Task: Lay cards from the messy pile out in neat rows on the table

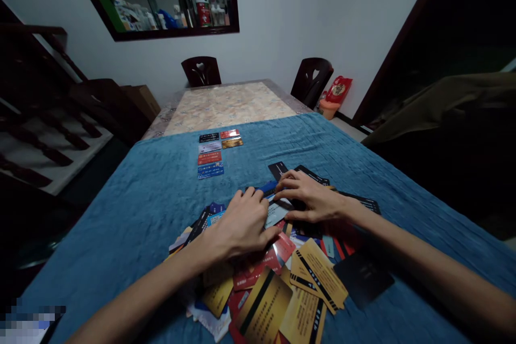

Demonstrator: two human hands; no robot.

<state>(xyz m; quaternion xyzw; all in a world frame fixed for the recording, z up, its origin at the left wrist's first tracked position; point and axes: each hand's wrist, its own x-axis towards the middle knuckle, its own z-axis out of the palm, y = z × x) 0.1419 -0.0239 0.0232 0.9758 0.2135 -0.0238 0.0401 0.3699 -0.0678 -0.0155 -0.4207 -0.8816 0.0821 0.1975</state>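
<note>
A loose heap of bank-style cards, among them a gold card and a red card, lies on the blue cloth in front of me. My left hand rests on the heap, palm down, its fingers bent and its thumb held apart; the fingertips are partly hidden. My right hand reaches over the heap's far side with fingers and thumb spread, touching a pale blue card that lies between the hands. A black card sits just beyond the right fingers.
Farther up the cloth, several cards stand in two columns, with a blue card nearest and a gold-brown card at right. Two dark chairs stand behind the patterned tabletop. A blurred-out item lies at lower left.
</note>
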